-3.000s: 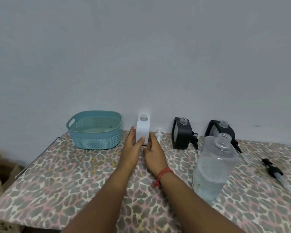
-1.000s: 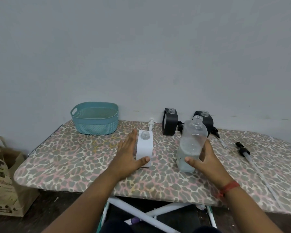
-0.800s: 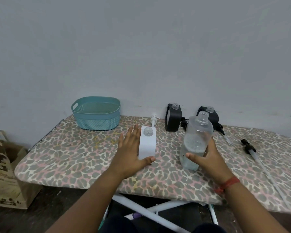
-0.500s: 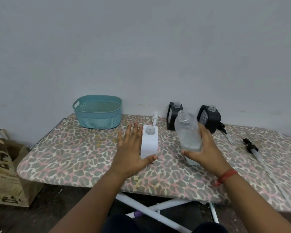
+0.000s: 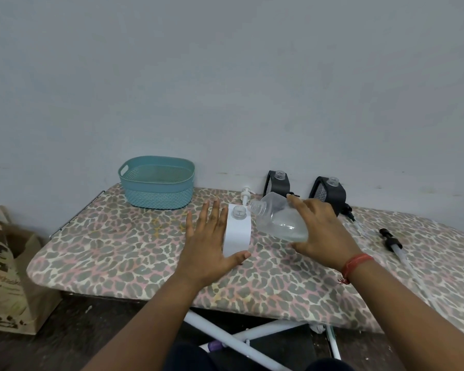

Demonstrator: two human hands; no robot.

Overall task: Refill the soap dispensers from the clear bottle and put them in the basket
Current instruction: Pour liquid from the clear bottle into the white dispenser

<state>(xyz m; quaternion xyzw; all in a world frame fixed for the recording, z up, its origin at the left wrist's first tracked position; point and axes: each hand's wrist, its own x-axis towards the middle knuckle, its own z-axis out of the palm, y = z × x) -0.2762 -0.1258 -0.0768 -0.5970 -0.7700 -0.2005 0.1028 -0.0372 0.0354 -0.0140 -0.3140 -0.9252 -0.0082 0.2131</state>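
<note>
While the right hand (image 5: 320,231) grips the clear bottle (image 5: 279,219) round its body, fingers curled over the top and thumb beneath, the bottle is tipped far over to the left, its open mouth just beside and slightly above the neck of the white soap dispenser (image 5: 237,231). The left hand (image 5: 209,245) braces that dispenser: fingers straight and flat against its left face, thumb laid across its lower front edge. The dispenser stands upright on the leopard-print ironing board (image 5: 123,250), uncapped.

Judgement: the pour is about to begin or has just begun; no stream can be made out. The two necks look narrow, so the bottle mouth should sit directly over the dispenser opening before further tilt. Liquid lies low in the bottle, so the tilt should rise slowly to avoid a surge. The left hand should hold the dispenser firmly, as a nudge from the bottle could tip it.

Outstanding: two black soap dispensers (image 5: 279,183) (image 5: 330,192) stand uncapped at the wall. The white pump head (image 5: 245,195) lies behind the white dispenser; a black pump with tube (image 5: 391,241) lies well to the right. The teal basket (image 5: 158,183) holds no dispenser.
</note>
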